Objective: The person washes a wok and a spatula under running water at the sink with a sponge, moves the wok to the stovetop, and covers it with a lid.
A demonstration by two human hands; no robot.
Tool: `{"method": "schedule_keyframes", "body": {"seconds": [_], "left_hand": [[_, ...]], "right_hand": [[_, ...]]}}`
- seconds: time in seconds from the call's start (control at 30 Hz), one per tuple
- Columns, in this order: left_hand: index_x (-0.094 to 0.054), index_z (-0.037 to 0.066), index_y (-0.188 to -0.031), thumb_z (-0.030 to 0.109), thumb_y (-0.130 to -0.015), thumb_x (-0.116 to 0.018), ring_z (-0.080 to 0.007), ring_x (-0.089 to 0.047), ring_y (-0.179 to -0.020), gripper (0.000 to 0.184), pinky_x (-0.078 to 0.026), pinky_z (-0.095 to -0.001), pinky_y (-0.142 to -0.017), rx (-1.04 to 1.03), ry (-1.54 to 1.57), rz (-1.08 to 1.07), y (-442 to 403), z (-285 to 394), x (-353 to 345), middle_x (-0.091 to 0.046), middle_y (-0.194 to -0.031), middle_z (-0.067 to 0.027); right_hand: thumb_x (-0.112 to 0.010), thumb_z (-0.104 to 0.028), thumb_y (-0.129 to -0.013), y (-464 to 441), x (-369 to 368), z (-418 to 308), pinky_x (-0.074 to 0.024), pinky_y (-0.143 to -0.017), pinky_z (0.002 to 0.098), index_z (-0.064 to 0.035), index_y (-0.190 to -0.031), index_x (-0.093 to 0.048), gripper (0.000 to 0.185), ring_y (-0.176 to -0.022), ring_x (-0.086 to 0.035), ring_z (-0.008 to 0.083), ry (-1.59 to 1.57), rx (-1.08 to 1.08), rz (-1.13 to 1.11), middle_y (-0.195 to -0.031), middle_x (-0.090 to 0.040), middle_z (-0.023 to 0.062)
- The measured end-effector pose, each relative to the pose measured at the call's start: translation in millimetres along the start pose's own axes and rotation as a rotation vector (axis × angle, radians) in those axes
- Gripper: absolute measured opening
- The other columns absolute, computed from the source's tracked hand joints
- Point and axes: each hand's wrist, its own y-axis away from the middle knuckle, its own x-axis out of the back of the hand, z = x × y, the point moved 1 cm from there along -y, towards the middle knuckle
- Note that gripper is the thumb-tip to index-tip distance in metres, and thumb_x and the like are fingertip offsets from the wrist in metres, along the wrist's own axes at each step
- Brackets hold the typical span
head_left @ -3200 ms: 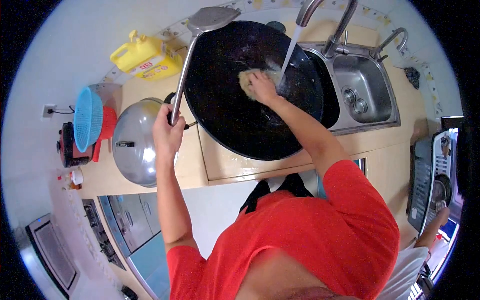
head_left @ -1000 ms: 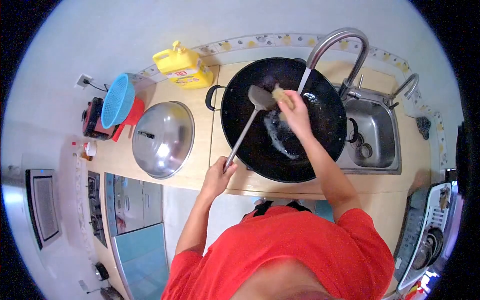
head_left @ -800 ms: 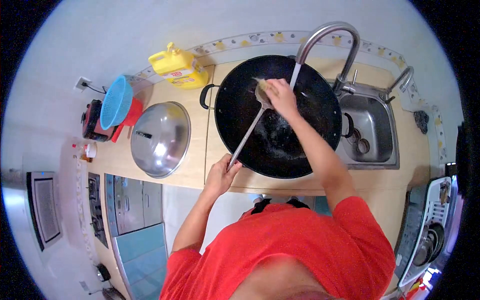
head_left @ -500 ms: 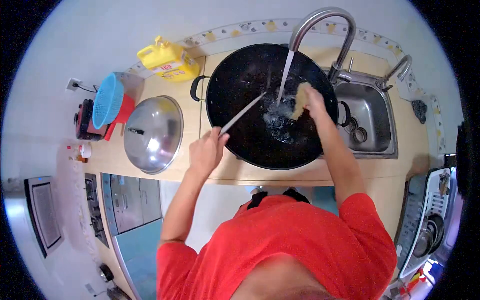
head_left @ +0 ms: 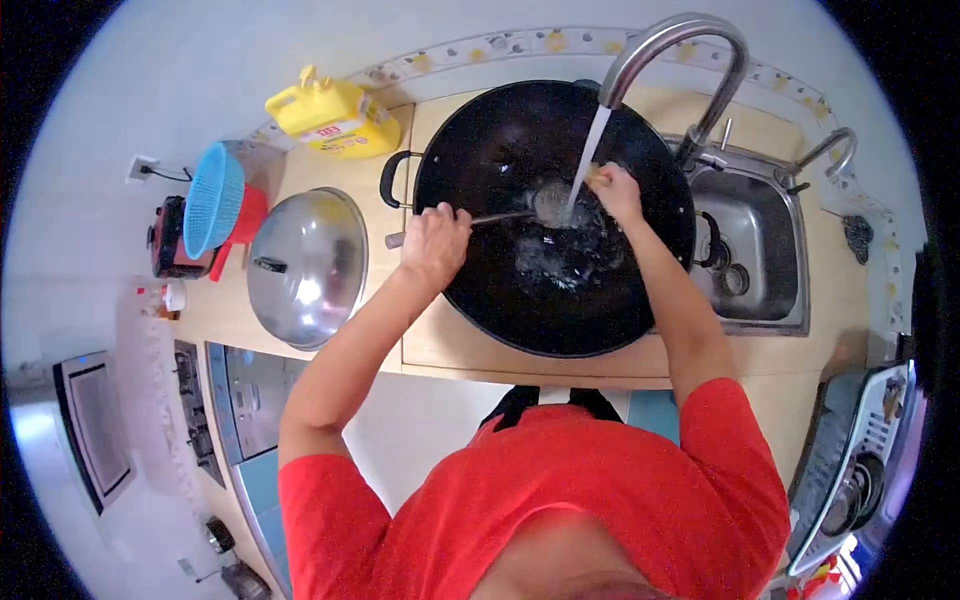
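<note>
A large black wok [head_left: 500, 285] with side handles sits on the counter, partly over the sink. My left hand [head_left: 437, 243] is closed around the long handle of a ladle [head_left: 550, 204], its round head low in the wok. In my right hand [head_left: 619, 196] is a tan scrubbing sponge [head_left: 598, 178], mostly hidden by the fingers, near the ladle's head. Water runs from the tall faucet [head_left: 690, 30] into the wok beside the ladle, and the water below is rippling.
Left of the wok lies a domed metal lid [head_left: 315, 265], with a yellow jug [head_left: 340, 120] behind it. A blue colander [head_left: 213, 200] leans further left. The steel sink [head_left: 775, 285] and a smaller tap [head_left: 835, 150] are at the right.
The ladle has swung flatter and its round head now shows under the stream. My left hand has moved up and right; my right hand has shifted slightly up with the sponge.
</note>
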Motion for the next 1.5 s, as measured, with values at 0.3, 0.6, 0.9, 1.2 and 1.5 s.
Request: {"method": "schedule_keyframes", "body": {"seconds": [0.3, 0.6, 0.9, 1.2, 1.5], "left_hand": [[-0.054, 0.006, -0.107, 0.014, -0.084, -0.047, -0.0243, -0.064, -0.077, 0.025, -0.051, -0.0342, -0.066, -0.015, 0.168, -0.239, -5.4, -2.2, -0.8, -0.063, -0.080, -0.0122], [-0.057, 0.007, -0.100, 0.015, -0.085, -0.046, -0.0252, -0.065, -0.076, 0.020, -0.051, -0.0345, -0.064, -0.013, 0.138, -0.200, -13.2, -2.7, 5.6, -0.065, -0.077, -0.0114], [-0.053, 0.006, -0.096, 0.022, -0.087, -0.048, -0.0318, -0.062, -0.081, 0.019, -0.049, -0.0432, -0.071, 0.197, 0.244, -0.192, -1.5, -8.0, -3.4, -0.063, -0.086, -0.0149], [-0.046, 0.005, -0.111, 0.012, -0.083, -0.050, -0.0403, -0.055, -0.091, 0.029, -0.044, -0.0449, -0.079, 0.441, 1.050, 0.164, 49.6, 12.1, -23.5, -0.059, -0.097, -0.0228], [-0.040, 0.005, -0.119, 0.007, -0.081, -0.056, -0.0348, -0.057, -0.083, 0.041, -0.045, -0.0392, -0.075, 0.373, 1.194, 0.496, 42.9, 79.9, -18.5, -0.058, -0.089, -0.0192]], "right_hand": [[-0.055, -0.003, -0.071, 66.5, -49.2, -52.0, -0.0471, -0.072, 0.0420, -0.0064, -0.085, -0.063, 0.017, -0.080, -0.058, 0.0359, -0.159, 0.253, -0.176, -0.081, -0.060, 0.0165], [-0.053, 0.001, -0.069, 52.3, -44.0, -39.7, -0.0466, -0.072, 0.0437, -0.0109, -0.089, -0.058, 0.023, -0.087, -0.056, 0.0364, -0.084, 0.441, -0.275, -0.085, -0.058, 0.0125], [-0.055, -0.016, -0.076, 67.5, -8.0, -12.0, -0.0443, -0.072, 0.0442, -0.0064, -0.090, -0.055, 0.017, -0.084, -0.055, 0.0374, -0.102, -0.067, -0.374, -0.091, -0.055, 0.0189], [-0.047, -0.011, -0.088, 67.1, -1.6, -103.0, -0.0445, -0.085, 0.0371, -0.0044, -0.116, -0.045, 0.029, -0.099, -0.054, 0.0231, -1.547, -0.587, -0.550, -0.107, -0.055, 0.0099], [-0.049, -0.024, -0.089, 13.5, 7.6, -196.2, -0.0470, -0.077, 0.0386, -0.0020, -0.105, -0.051, 0.027, -0.084, -0.056, 0.0243, -1.882, -0.415, -0.449, -0.097, -0.056, 0.0116]]}}
